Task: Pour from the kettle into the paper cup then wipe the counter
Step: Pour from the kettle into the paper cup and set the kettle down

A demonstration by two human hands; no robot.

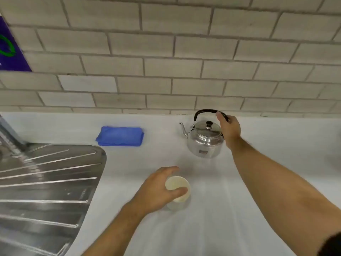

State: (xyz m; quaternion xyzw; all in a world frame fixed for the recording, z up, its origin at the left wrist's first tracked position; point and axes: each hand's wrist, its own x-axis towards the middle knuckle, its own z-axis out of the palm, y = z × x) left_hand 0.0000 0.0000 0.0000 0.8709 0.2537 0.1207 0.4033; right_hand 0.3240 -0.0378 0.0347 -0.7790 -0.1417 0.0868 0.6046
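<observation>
A shiny metal kettle (pixel 203 141) with a black arched handle and a lid with a black knob stands on the white counter (pixel 212 209) near the tiled wall, spout pointing left. My right hand (pixel 229 130) is closed around the right side of its handle. A white paper cup (pixel 178 188) stands upright in the middle of the counter, nearer to me. My left hand (pixel 156 191) wraps around the cup from the left, thumb on its near side. A folded blue cloth (pixel 120 136) lies flat on the counter, left of the kettle.
A steel sink drainboard (pixel 44 182) with raised ribs fills the left side. A grey tiled wall (pixel 166 61) runs along the back of the counter. A purple sign (pixel 11 50) hangs on the wall at the far left.
</observation>
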